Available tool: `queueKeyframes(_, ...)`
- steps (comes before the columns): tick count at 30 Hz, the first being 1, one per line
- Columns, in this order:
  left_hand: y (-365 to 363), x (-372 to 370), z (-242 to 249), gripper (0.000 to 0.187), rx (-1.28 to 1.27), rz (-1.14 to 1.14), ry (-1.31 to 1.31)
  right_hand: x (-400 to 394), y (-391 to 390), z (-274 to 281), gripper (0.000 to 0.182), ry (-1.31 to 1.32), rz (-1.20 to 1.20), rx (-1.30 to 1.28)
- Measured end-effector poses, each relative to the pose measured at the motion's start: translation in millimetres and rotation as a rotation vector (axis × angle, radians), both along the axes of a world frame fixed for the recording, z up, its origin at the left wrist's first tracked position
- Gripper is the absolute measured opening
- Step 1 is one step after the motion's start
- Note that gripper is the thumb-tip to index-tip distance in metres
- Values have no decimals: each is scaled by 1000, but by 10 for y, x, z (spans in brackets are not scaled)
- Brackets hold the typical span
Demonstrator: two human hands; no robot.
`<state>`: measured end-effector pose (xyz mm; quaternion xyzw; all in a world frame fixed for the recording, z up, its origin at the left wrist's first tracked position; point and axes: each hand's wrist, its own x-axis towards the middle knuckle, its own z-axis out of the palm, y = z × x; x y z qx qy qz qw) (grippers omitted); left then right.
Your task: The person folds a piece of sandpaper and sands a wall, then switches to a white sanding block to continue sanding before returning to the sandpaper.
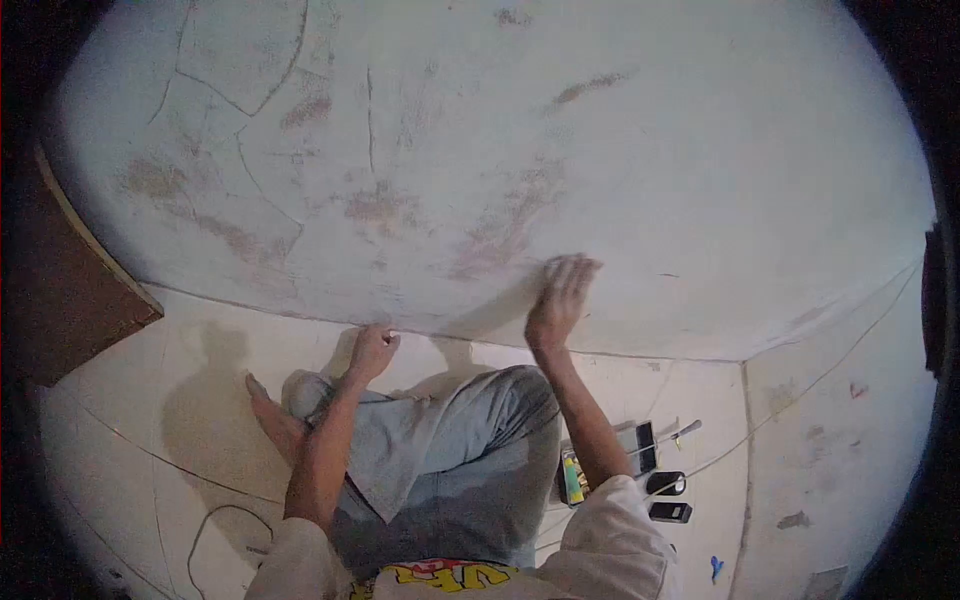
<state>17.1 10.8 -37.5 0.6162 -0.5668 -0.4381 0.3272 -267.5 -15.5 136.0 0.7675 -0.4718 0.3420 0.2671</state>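
Lettered shirt up close, scuffed white wall beyond

Yellow and red letters are showing on the pale shirt at the near edge, and grey-blue trousers are covering the folded legs of the person, who is sitting on the cream floor. One bare foot is pointing out to the left.

Across the far side, the wall is rising from the floor and filling most of the view. Its whitish coat is wearing a dull, patchy look: brownish-pink smudges are spreading over the middle and left, thin dark cracks are branching at the far left, and one short brown streak is slanting right of centre. Toward the right, the surface is looking smoother and paler.

The right hand is lying against the low part of the wall, its fingers extending away from the person, nearly side by side; whatever may be under the palm is hidden. The left hand is resting near the seam of wall and floor, fingers curling inward; whether they are pinching something cannot be told.

On the right, beside the person, a small case, a dark-edged phone-like slab and two black objects are lying on the floor.
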Motion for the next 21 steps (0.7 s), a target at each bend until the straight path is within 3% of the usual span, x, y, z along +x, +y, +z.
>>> queueKeyframes(2,18,-19,38,31,43,-28,-26,168,209,-201,58,253,214,374)
queueKeyframes(3,24,-42,66,30,-2,-18,-27,300,367,-366,60,67,489,303)
queueKeyframes(5,27,-49,196,29,-47,4,-32,609,626,-179,52,176,523,464)
queueKeyframes(6,44,-38,368,30,56,-3,180,729,621,-243,52,177,540,462)
queueKeyframes(7,77,-45,475,31,165,-5,392,845,637,-329,40,-236,435,658)
queueKeyframes(8,113,-64,534,31,178,19,381,932,669,-414,29,-656,307,849)
queueKeyframes(9,133,-76,578,34,253,126,630,991,621,-487,27,-951,246,964)
queueKeyframes(10,147,-76,623,36,319,242,878,1035,570,-579,27,-960,266,992)
queueKeyframes(12,187,-56,717,38,320,231,844,1070,485,-806,29,-1244,480,1027)
queueKeyframes(13,191,-40,723,41,319,182,822,1032,447,-982,32,-1329,426,1211)
queueKeyframes(14,181,-17,726,41,328,209,806,986,420,-1167,32,-1341,439,1238)
queueKeyframes(16,168,25,671,39,146,-172,543,966,423,-1313,31,-1229,409,1201)
queueKeyframes(21,128,-47,594,32,117,-151,448,983,440,-1307,27,-1272,353,1107)
